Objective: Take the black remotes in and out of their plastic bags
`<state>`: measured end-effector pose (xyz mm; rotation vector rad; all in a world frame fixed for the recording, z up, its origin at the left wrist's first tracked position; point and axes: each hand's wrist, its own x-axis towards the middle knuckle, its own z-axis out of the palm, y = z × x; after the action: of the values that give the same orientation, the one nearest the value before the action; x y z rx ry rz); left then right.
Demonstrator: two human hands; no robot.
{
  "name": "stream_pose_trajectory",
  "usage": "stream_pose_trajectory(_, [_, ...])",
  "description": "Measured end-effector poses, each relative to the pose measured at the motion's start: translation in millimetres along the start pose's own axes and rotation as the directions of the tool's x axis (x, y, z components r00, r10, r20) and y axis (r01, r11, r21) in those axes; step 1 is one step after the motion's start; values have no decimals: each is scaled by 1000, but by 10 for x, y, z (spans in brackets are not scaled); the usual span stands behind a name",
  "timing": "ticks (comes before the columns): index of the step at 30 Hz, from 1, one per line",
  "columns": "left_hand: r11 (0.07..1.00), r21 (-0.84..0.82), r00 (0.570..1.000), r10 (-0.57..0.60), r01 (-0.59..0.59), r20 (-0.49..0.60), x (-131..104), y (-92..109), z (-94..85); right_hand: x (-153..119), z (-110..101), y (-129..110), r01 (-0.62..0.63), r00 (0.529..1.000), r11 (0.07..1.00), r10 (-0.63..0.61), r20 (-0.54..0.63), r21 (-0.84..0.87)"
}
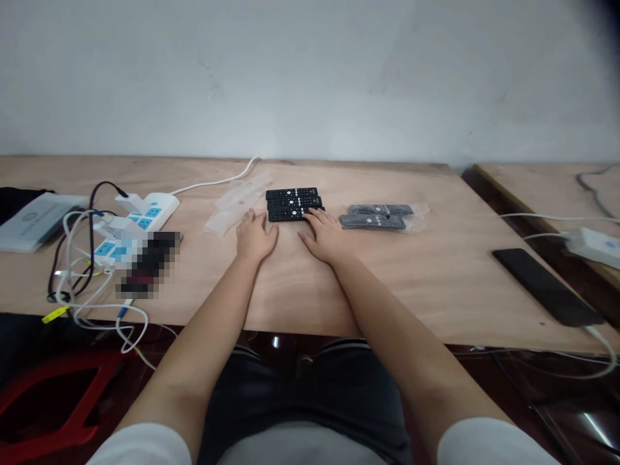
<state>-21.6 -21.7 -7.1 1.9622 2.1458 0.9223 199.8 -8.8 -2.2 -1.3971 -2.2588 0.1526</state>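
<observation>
Hands [325,236] palm-down by black remotes [290,203]

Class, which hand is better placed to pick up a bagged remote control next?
Probably the right hand: it lies beside the nearer bagged remote control; the left hand is farther away, beside loose plastic wrappers.

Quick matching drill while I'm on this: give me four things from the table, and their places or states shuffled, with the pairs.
1. Bare remotes
2. Wrapped remotes
3. Plastic sleeves
4. Phone

A. Clear, left of the bare remotes
B. Black, near the table's right edge
C. Three in a row, the right hand at the nearest one
D. A pair, just right of the right hand

Pairs: 1-C, 2-D, 3-A, 4-B
</observation>
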Motion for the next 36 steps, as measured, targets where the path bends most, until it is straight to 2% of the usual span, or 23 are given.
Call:
stream_pose_trajectory(10, [999,12,999,-46,46,-8,-40,102,-83,1,-25,-19,-6,1000,1000,6,-4,5])
stream_pose_trajectory(15, [998,57,998,13,-10,-53,97,56,-119,7,-29,-22,-7,1000,1000,7,-9,11])
stream_pose_trajectory(18, [996,82,998,46,-42,-40,232,-26,-155,5,-34,-26,-7,1000,1000,7,-8,7])
stream_pose_trajectory(22, [991,133,999,-27,23,25,339,-121,-149,-1,-42,-36,-13,1000,1000,13,-3,2])
stream_pose_trajectory(26, [977,210,994,-59,40,87,350,-146,-102,-3,-41,-42,-25,1000,1000,25,-2,-4])
stream_pose_trajectory(36, [965,264,996,-34,12,80,301,-176,-199,-1,-56,-52,-28,1000,1000,28,2,12])
